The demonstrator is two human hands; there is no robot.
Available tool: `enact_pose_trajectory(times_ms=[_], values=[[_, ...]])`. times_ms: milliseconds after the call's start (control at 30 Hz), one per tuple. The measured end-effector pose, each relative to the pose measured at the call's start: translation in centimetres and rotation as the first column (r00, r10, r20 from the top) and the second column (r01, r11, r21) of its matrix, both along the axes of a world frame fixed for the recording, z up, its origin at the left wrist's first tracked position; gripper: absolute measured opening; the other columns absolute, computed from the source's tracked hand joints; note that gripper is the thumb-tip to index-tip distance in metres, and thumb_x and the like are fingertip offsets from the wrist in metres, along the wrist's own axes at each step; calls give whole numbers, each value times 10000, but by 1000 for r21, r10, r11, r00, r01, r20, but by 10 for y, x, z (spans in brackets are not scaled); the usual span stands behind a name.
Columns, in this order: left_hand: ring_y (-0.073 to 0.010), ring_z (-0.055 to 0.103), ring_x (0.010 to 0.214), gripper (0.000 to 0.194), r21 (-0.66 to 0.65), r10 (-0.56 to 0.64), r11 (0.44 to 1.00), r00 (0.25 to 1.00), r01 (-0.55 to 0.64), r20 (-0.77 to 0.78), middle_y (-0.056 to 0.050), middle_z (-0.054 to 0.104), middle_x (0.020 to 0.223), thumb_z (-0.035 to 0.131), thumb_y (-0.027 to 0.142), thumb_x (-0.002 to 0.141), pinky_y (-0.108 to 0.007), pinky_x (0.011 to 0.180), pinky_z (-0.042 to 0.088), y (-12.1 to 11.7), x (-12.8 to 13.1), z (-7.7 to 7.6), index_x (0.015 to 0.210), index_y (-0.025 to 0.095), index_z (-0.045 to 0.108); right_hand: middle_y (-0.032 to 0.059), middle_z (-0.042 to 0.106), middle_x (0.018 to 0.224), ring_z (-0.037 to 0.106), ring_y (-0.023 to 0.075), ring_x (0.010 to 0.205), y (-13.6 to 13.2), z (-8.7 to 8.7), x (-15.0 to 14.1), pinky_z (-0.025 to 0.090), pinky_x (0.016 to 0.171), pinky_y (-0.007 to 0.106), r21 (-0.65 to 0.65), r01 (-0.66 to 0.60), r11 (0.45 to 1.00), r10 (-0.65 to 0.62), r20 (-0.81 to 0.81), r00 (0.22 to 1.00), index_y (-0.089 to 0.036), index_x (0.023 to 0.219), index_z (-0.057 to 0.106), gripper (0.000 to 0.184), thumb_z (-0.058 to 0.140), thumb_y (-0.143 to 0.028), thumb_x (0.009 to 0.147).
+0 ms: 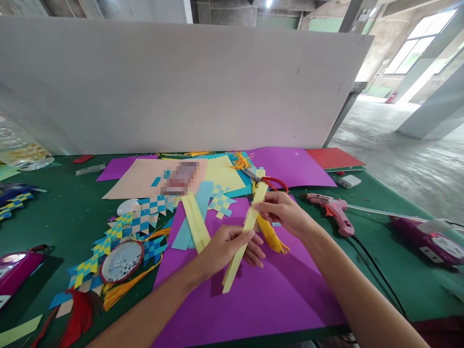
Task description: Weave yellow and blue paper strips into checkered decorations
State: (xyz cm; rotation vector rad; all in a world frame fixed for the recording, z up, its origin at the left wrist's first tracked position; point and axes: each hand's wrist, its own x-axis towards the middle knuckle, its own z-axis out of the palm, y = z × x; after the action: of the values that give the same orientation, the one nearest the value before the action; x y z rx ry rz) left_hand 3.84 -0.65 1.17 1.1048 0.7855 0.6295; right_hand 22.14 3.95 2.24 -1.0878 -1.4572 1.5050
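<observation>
Both my hands hold one long yellow paper strip [243,237] slanting above a purple sheet [253,295]. My left hand [228,246] pinches the strip near its lower half, fingers closed round it. Higher up, my right hand [281,211] grips the same strip near its upper part. A yellow-handled tool [271,237] lies on the purple sheet just under my right hand. More yellow strips [195,222] and light blue strips [194,215] lie to the left of my hands.
Red-handled scissors [270,182], a pink glue gun [335,210] with its cord, woven blue-and-yellow paper pieces [137,224], a round lid of small beads [121,261], tassels and coloured sheets lie on the green table [72,217]. A white board [174,87] stands behind.
</observation>
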Motion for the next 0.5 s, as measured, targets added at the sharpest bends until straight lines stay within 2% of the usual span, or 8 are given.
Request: enact_pose_trajectory(times_ms=[100,267,367,500], values=[[-219,717,645,342,16,-12,1000,1000,11,23,-131,737,757,535,405,898,-324,643,561,0,0,1,877,87,660,-52,444,508,340,52,450,0,3,2,228,429,224,-6,5,1000,-5,-15,1000,-161,620,508,327,700,-395,744],[-221,717,623,324,7,38,999,996,-39,77,-124,733,730,545,386,896,-327,634,566,0,0,-1,873,80,649,-24,509,540,429,71,483,-5,2,-6,294,446,221,-13,-183,983,183,91,979,-144,653,585,284,677,-391,760],[-225,717,621,325,5,44,999,997,-44,66,-127,733,725,557,388,889,-333,637,567,0,0,-2,867,77,648,-23,514,533,435,71,481,-6,0,-7,300,446,222,10,-175,984,173,111,979,-140,640,597,288,680,-390,756],[-232,721,649,339,10,-16,1000,997,15,76,-141,738,761,523,391,907,-341,645,567,0,-1,-3,882,78,651,-42,473,492,375,53,446,-3,-1,-2,260,431,219,19,-145,989,143,77,987,-141,618,556,295,674,-361,775]])
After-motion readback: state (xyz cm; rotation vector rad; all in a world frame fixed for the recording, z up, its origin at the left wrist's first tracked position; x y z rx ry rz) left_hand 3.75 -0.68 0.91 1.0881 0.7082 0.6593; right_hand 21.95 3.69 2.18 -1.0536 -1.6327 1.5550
